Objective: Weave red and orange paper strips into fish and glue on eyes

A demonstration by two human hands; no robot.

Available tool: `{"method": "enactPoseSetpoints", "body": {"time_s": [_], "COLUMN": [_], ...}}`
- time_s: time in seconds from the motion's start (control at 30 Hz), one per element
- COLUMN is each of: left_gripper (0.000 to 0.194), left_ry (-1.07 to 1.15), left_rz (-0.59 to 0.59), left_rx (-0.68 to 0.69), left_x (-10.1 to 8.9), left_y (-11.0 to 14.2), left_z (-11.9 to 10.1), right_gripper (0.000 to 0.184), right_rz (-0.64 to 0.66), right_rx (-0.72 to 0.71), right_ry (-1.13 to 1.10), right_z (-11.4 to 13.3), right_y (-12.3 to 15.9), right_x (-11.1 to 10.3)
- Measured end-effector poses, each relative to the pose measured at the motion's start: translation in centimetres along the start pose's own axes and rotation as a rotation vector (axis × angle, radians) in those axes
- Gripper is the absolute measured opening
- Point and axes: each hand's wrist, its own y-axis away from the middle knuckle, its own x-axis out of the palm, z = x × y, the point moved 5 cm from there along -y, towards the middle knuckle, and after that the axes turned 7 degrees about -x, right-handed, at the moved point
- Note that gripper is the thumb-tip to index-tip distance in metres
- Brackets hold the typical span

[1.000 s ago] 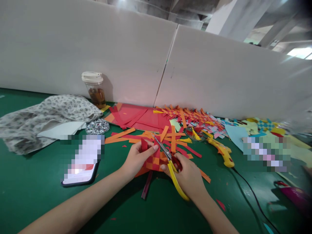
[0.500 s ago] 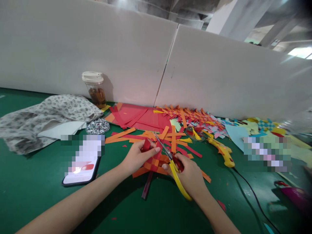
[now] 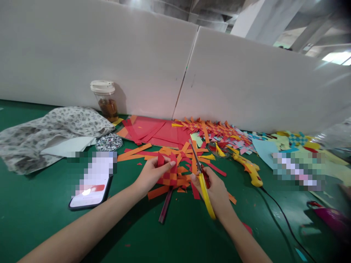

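Note:
My left hand [image 3: 152,171] pinches a small woven piece of red and orange paper strips [image 3: 169,177], with red ends standing up beside the thumb. In my right hand [image 3: 215,186] is a pair of yellow-handled scissors [image 3: 204,191], its blades pointing up and away from me, apart from the woven paper. Below and around both hands lie loose orange paper strips [image 3: 159,191] and red ones. A dark purple stick-like piece [image 3: 165,208] lies just under the woven paper.
Left stand a phone [image 3: 94,186], a dish of shiny bits [image 3: 109,141], a patterned cloth [image 3: 63,122] and a lidded cup [image 3: 105,102]. At right lies a yellow glue gun [image 3: 249,168] with its cord. Woven paper pieces [image 3: 216,129] are piled by the white partition [image 3: 137,62].
The scissors have moved right, off the woven paper, and now point more upright. My left hand has shifted slightly left, turning the piece so its red ends show.

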Motion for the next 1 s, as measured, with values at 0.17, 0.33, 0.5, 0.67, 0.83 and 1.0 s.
{"method": "enactPoseSetpoints", "body": {"time_s": [0.17, 0.33, 0.5, 0.67, 0.83, 1.0], "left_gripper": [0.033, 0.04, 0.024, 0.021, 0.026, 0.029], "left_ry": [0.017, 0.063, 0.083, 0.2, 0.24, 0.243], "left_rz": [0.114, 0.217, 0.16, 0.117, 0.099, 0.064], "left_rx": [-0.021, -0.075, -0.089, -0.151, -0.104, -0.069], "left_x": [0.3, 0.4, -0.1, -0.1, 0.2, 0.6], "left_y": [-0.4, -0.8, -0.8, -0.7, -0.6, -0.1], "left_z": [0.5, 0.8, 0.9, 1.5, 1.3, 0.9], "right_gripper": [0.03, 0.029, 0.031, 0.033, 0.031, 0.029], "right_rz": [-0.01, -0.001, -0.02, -0.021, -0.009, 0.017], "right_rx": [0.002, 0.033, 0.012, 0.015, 0.025, -0.003], "right_ry": [0.029, 0.008, 0.053, 0.053, 0.073, 0.14], "right_z": [0.1, 0.0, 0.2, 0.2, 0.4, 1.2], "right_y": [0.1, 0.2, 0.2, 0.2, 0.2, 0.7], "right_x": [0.2, 0.1, 0.0, 0.1, 0.1, 0.5]}}
